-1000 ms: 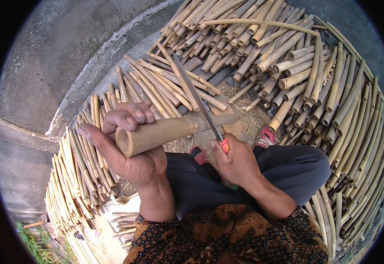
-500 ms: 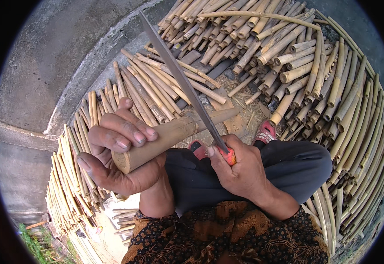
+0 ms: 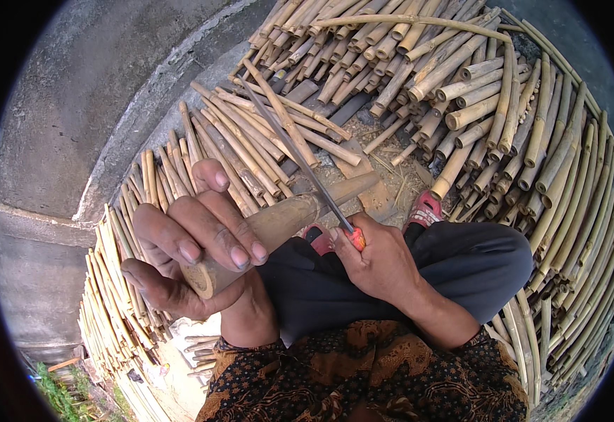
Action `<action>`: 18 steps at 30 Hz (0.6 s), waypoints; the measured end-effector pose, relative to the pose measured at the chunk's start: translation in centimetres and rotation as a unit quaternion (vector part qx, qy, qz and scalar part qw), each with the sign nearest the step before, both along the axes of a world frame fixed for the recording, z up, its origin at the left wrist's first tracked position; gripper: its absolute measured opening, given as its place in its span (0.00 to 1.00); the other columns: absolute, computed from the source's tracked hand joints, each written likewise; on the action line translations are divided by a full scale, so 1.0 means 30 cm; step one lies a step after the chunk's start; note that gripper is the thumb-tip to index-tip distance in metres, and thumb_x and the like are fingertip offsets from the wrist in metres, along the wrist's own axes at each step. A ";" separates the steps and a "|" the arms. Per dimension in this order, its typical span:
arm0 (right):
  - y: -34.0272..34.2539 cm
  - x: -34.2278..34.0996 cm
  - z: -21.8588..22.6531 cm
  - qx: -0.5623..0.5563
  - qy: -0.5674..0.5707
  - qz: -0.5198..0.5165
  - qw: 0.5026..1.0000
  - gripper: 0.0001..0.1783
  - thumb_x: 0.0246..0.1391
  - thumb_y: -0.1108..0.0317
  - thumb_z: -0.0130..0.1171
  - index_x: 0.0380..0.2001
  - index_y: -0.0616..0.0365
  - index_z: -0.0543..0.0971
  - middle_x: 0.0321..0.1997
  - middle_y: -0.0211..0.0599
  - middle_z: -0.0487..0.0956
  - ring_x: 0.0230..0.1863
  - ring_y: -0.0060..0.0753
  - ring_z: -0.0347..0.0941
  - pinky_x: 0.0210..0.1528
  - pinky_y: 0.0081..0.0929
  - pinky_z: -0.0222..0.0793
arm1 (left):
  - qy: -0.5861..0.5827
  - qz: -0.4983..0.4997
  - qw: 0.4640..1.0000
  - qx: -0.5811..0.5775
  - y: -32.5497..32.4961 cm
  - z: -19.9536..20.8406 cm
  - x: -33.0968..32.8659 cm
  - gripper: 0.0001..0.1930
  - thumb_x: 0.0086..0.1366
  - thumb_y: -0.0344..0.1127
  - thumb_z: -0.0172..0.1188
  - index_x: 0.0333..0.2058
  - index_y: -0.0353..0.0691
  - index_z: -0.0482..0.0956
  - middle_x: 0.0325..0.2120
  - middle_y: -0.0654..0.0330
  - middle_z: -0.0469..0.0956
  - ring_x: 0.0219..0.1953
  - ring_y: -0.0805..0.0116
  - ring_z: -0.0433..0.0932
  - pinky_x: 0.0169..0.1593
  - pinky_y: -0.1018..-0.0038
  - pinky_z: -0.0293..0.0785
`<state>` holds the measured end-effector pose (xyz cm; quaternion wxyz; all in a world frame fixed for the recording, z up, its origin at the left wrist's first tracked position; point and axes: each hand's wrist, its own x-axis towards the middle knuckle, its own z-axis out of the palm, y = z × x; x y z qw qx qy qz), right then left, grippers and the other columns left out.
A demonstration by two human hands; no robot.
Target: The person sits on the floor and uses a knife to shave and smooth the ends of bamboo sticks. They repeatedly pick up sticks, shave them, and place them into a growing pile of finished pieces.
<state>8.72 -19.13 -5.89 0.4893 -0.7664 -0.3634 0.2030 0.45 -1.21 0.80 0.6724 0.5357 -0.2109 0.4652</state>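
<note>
The left hand (image 3: 198,225) is wrapped round a bamboo piece (image 3: 289,219), held slanting above the person's lap. The right hand (image 3: 381,260) grips a long knife (image 3: 312,175) by its red handle, the blade crossing the bamboo near its far end; I can't tell if they touch. Cut bamboo poles (image 3: 461,91) lie heaped beyond.

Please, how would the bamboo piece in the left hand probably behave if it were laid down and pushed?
The bamboo piece would probably roll, since its sides look rounded. It is likely stiff: it shows no sag beyond the left hand.
</note>
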 end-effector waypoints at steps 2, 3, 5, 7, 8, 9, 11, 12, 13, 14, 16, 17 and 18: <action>-0.003 0.014 0.001 -0.004 0.059 -0.015 0.998 0.14 0.64 0.64 0.61 0.36 0.68 0.78 0.23 0.53 0.81 0.29 0.55 0.83 0.31 0.41 0.77 | 0.006 -0.030 0.999 -0.016 0.006 0.004 -0.001 0.31 0.80 0.56 0.26 0.27 0.45 0.71 0.17 0.54 0.76 0.16 0.61 0.75 0.64 0.56 0.54; -0.013 0.014 0.007 -0.001 0.070 -0.021 0.997 0.14 0.64 0.64 0.61 0.35 0.68 0.78 0.23 0.52 0.81 0.30 0.55 0.83 0.31 0.41 0.77 | 0.015 -0.056 0.998 -0.020 0.013 0.006 0.000 0.31 0.80 0.56 0.25 0.27 0.45 0.72 0.17 0.54 0.76 0.16 0.60 0.75 0.64 0.56 0.54; -0.032 0.007 0.020 0.033 0.073 -0.017 0.997 0.14 0.64 0.63 0.61 0.34 0.67 0.77 0.22 0.52 0.80 0.30 0.55 0.83 0.31 0.42 0.77 | 0.030 -0.085 0.995 -0.043 0.019 0.006 0.000 0.34 0.81 0.52 0.20 0.25 0.46 0.73 0.17 0.55 0.76 0.14 0.61 0.74 0.64 0.55 0.55; -0.040 -0.002 0.033 0.150 0.008 0.015 0.989 0.14 0.64 0.64 0.61 0.33 0.67 0.77 0.22 0.52 0.80 0.29 0.55 0.83 0.31 0.42 0.76 | 0.032 -0.070 0.995 -0.069 0.024 0.006 0.002 0.35 0.81 0.51 0.19 0.24 0.46 0.73 0.17 0.55 0.75 0.14 0.61 0.74 0.64 0.55 0.55; -0.039 -0.007 0.037 0.105 0.021 0.001 0.994 0.14 0.63 0.63 0.62 0.33 0.67 0.76 0.22 0.53 0.79 0.29 0.56 0.83 0.30 0.42 0.76 | 0.031 -0.067 0.994 -0.079 0.025 0.005 0.003 0.36 0.81 0.51 0.19 0.23 0.46 0.74 0.17 0.55 0.75 0.14 0.61 0.74 0.64 0.55 0.55; -0.029 -0.004 0.036 0.093 0.011 0.002 0.996 0.14 0.63 0.63 0.62 0.33 0.67 0.76 0.21 0.53 0.79 0.28 0.56 0.82 0.30 0.41 0.76 | 0.032 -0.065 0.994 -0.084 0.025 0.004 0.006 0.38 0.81 0.50 0.18 0.21 0.45 0.75 0.17 0.56 0.75 0.14 0.61 0.74 0.63 0.57 0.56; -0.016 0.000 0.033 0.057 0.044 0.016 0.997 0.14 0.61 0.64 0.64 0.35 0.66 0.76 0.21 0.54 0.78 0.26 0.57 0.81 0.28 0.40 0.75 | 0.039 -0.074 0.994 -0.073 0.023 0.003 0.007 0.38 0.81 0.50 0.18 0.21 0.45 0.75 0.17 0.56 0.75 0.14 0.61 0.73 0.63 0.57 0.57; -0.017 -0.006 0.033 0.066 0.038 0.032 0.997 0.14 0.61 0.64 0.64 0.35 0.66 0.76 0.21 0.54 0.78 0.26 0.56 0.81 0.28 0.40 0.75 | 0.037 -0.078 0.993 -0.078 0.023 0.004 0.006 0.38 0.81 0.50 0.17 0.21 0.45 0.75 0.16 0.56 0.75 0.13 0.61 0.73 0.63 0.58 0.57; -0.012 -0.002 0.031 0.062 0.032 0.029 0.997 0.13 0.61 0.64 0.64 0.35 0.65 0.76 0.21 0.53 0.78 0.26 0.56 0.81 0.28 0.40 0.75 | 0.038 -0.074 0.992 -0.091 0.019 0.005 0.005 0.39 0.81 0.50 0.18 0.19 0.45 0.75 0.15 0.56 0.74 0.13 0.60 0.72 0.62 0.59 0.58; -0.017 -0.009 0.033 0.055 0.023 0.014 0.998 0.13 0.61 0.65 0.65 0.36 0.65 0.76 0.20 0.53 0.78 0.26 0.56 0.81 0.28 0.40 0.75 | 0.037 -0.077 0.993 -0.080 0.017 0.009 0.003 0.39 0.81 0.50 0.17 0.18 0.45 0.75 0.15 0.56 0.73 0.12 0.60 0.72 0.62 0.59 0.58; -0.036 -0.026 0.039 0.146 -0.003 0.000 0.989 0.13 0.61 0.65 0.64 0.36 0.66 0.76 0.20 0.53 0.78 0.25 0.57 0.80 0.28 0.41 0.75 | 0.043 -0.078 0.992 -0.086 0.013 0.014 0.000 0.40 0.81 0.50 0.17 0.17 0.45 0.75 0.14 0.56 0.73 0.12 0.60 0.71 0.62 0.60 0.58; -0.045 -0.037 0.042 0.183 -0.033 -0.004 0.983 0.13 0.61 0.65 0.64 0.35 0.66 0.76 0.20 0.53 0.78 0.25 0.57 0.80 0.28 0.41 0.75 | 0.047 -0.070 0.992 -0.091 0.012 0.015 0.000 0.40 0.81 0.50 0.17 0.17 0.45 0.75 0.14 0.55 0.73 0.12 0.59 0.71 0.62 0.60 0.59; -0.044 -0.038 0.040 0.180 -0.027 -0.012 0.983 0.13 0.60 0.65 0.65 0.36 0.66 0.76 0.22 0.53 0.78 0.26 0.56 0.81 0.28 0.41 0.75 | 0.057 -0.061 0.991 -0.101 0.011 0.017 -0.003 0.40 0.81 0.50 0.17 0.18 0.45 0.75 0.14 0.55 0.73 0.12 0.59 0.71 0.62 0.60 0.59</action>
